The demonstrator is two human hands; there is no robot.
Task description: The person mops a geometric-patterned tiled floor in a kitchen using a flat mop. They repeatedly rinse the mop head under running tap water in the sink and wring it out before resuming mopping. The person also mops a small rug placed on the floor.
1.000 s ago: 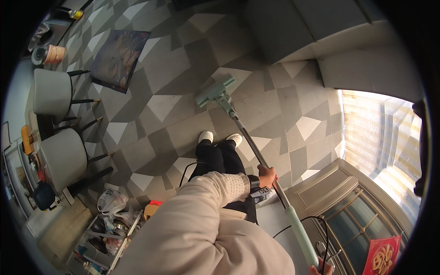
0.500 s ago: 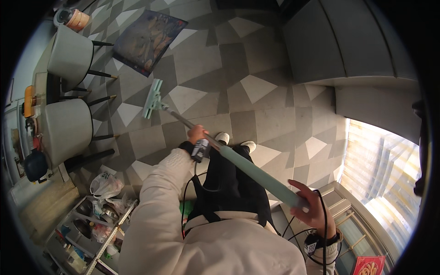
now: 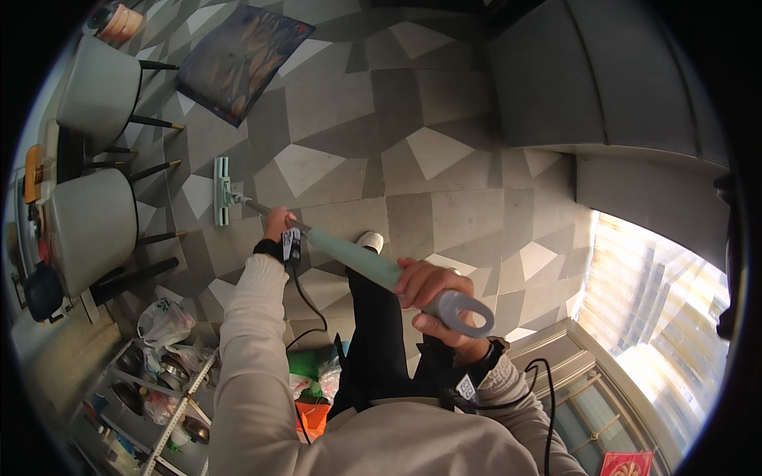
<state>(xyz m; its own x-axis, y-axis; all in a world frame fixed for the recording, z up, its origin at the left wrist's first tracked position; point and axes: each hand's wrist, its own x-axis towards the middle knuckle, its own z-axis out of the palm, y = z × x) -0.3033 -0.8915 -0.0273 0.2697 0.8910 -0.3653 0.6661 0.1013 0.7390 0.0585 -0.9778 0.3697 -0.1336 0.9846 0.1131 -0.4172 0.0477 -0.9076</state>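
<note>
A pale green mop slants across the view from my right hand to the upper left. Around the metal pole below the green sleeve, my left hand is closed. My right hand wraps the upper end of the handle, just under the grey hanging loop. The narrow double-barred mop head lies on the patterned tile floor, left of my feet. One white shoe shows beyond the handle; the other is hidden.
Two pale chairs stand along a table at the left. A dark mat lies at the far left. A loaded shelf rack and plastic bag are near left. Grey cabinets line the right. Cables hang from both wrists.
My right hand has moved left and up and now wraps the handle end; before, its fingers were spread there. The mop head has turned and shifted left and nearer. My left hand moved left.
</note>
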